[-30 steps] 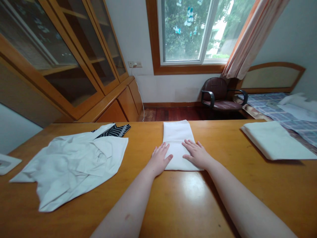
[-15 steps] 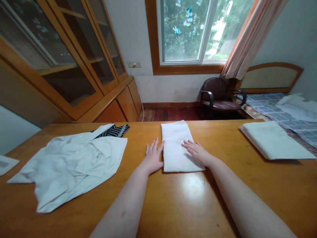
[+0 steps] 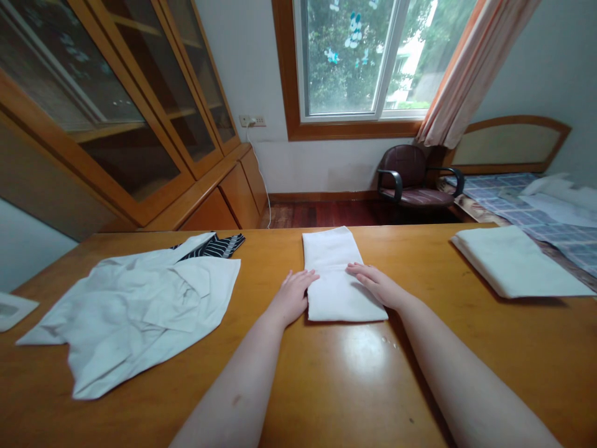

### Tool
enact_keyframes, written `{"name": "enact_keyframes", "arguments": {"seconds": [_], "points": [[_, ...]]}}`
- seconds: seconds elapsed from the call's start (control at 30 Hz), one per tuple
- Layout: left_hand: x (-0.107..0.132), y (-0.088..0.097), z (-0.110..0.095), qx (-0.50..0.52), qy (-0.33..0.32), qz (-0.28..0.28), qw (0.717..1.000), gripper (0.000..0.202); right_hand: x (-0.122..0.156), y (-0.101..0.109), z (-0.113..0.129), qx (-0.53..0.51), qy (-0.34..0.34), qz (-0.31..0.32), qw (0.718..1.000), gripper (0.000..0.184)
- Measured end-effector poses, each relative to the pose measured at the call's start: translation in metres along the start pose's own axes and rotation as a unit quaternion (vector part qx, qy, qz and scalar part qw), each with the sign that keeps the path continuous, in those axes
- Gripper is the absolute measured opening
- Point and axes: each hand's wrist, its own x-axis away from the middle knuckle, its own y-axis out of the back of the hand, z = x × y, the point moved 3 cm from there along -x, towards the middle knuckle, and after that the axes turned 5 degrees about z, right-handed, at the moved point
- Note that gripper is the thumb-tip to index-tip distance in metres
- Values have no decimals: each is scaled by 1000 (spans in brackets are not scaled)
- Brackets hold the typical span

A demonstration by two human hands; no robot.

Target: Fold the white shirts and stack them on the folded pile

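A white cloth folded into a long rectangle (image 3: 333,249) lies flat on the wooden table (image 3: 326,386), its far end at the table's far edge. My left hand (image 3: 295,294) rests at the cloth's left edge, fingers stretched over onto its top. On the right side, my right hand (image 3: 377,286) lies flat across the cloth with its fingers extended and pointing left. Neither hand grips anything; both touch the fabric from above.
A rumpled white garment (image 3: 144,311) lies on the left, with a black striped cloth (image 3: 219,246) partly under it. To the right sits a folded white cloth stack (image 3: 517,264). Beyond the table are a chair (image 3: 405,177), a bed (image 3: 550,199) and a glass-fronted cabinet (image 3: 209,180).
My left hand has shifted right, so its fingers now lie on the cloth rather than beside its edge. My right hand has barely moved. The folded cloth stays in place.
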Motion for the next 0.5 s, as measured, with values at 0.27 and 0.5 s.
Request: {"name": "enact_keyframes", "arguments": {"seconds": [0.27,0.5], "points": [[-1,8,8,148,8,-74,986,38,-4,3,-24,-134,-32,-2,990,38],[-2,6,10,202,21,-97,974,32,3,7,-10,-29,56,0,998,71]]}}
